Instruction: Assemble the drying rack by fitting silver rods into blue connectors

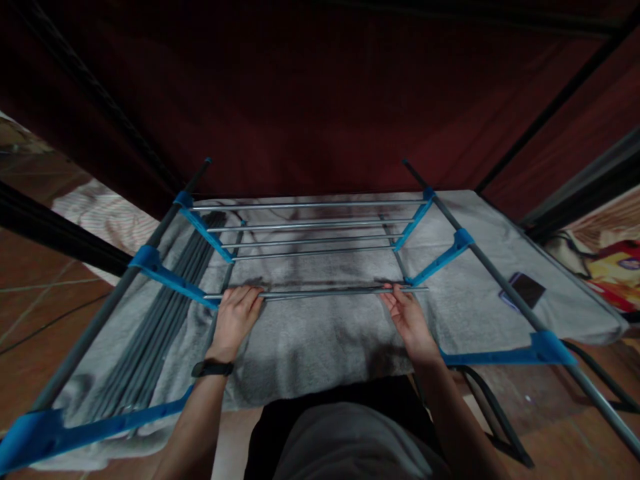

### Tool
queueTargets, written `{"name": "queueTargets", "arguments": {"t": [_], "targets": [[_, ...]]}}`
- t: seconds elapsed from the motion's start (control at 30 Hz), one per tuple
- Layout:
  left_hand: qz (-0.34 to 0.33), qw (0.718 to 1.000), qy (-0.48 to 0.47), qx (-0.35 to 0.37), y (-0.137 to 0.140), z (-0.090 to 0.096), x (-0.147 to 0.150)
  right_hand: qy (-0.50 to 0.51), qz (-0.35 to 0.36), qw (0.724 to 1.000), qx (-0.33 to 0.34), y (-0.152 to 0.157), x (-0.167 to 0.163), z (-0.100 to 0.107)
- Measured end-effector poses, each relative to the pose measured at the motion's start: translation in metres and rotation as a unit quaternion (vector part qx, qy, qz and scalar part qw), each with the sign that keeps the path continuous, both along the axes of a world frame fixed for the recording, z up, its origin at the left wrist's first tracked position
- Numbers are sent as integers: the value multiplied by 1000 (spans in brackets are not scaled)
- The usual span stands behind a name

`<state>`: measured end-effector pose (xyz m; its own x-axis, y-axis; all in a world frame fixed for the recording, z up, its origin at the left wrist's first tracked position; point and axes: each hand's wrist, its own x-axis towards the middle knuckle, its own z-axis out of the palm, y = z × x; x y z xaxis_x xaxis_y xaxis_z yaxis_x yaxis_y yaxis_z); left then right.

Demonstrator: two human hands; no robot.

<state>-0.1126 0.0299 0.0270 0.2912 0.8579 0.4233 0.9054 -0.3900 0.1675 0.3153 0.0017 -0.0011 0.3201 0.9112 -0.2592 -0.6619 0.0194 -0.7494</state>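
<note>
A metal rod [320, 293] lies crosswise in front of me, and both my hands are on it. My left hand [240, 313] has its fingers closed over the rod close to its left end, beside a blue bracket [173, 279]. Near the other end my right hand [404, 312] grips the rod with thumb and fingers, just below the right blue bracket [440, 259]. Both brackets belong to a rack frame with grey side poles [510, 287]. Farther back, several crosswise rods [315, 227] span the frame between another pair of blue brackets.
Several loose grey tubes [165, 313] lie bundled at the left on a grey blanket [320, 347]. A phone [525, 292] rests on the blanket at the right. Lower blue brackets [505, 357] jut toward me. Dark red fabric [320, 107] rises behind the rack.
</note>
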Motion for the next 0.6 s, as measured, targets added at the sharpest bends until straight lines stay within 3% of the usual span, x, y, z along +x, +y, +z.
{"name": "queueTargets", "arguments": {"t": [0.3, 0.6], "targets": [[16, 1000, 9, 4, 6, 2, -1, 26, 1, 1000, 14, 19, -7, 17], [-1, 999, 30, 24, 7, 5, -2, 30, 1, 999, 18, 21, -10, 15]]}}
